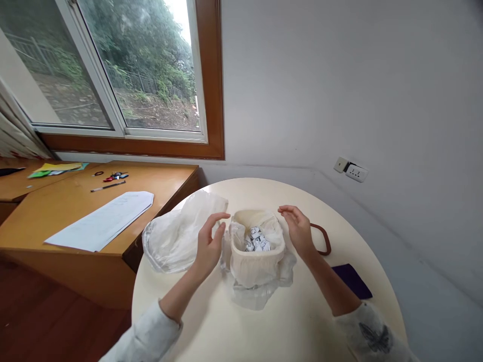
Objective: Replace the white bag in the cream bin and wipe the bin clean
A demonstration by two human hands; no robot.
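A small cream trash bin (256, 255) stands on the round table, lined with a thin white plastic bag (260, 296) whose edge is folded down over the outside. Crumpled pieces of printed paper (258, 240) lie inside it. My left hand (211, 240) hovers at the bin's left side, thumb and fingers apart, holding nothing. On the other side my right hand (298, 229) is raised near the rim, fingers stretched and nothing in them. Left of the bin lies another translucent plastic bag (177, 236), spread out. Partly behind my right wrist is a brown ring-shaped frame (327, 241).
The round cream table (226, 332) holds a dark purple flat piece (352, 280) at the right. A wooden desk (75, 211) adjoins on the left, with white paper sheets (105, 221), a pen (108, 186) and keys (116, 176). A wall socket (356, 173) is at the right.
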